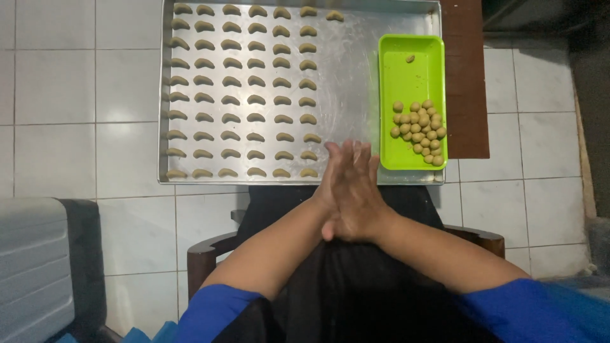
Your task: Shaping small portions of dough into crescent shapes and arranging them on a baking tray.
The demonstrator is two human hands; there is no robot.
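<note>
Blue sleeves (216, 311) frame both hands, left hand (333, 190) and right hand (359, 200) pressed palm to palm, fingers straight and together; whether dough lies between them I cannot tell. Judging by that, even, light rolling pressure would serve best. Just beyond, crescents (238, 89) fill a metal tray (356, 89) in rows. Dough balls (419, 130) heap in a green tray (410, 79) beside it. No labels show.
</note>
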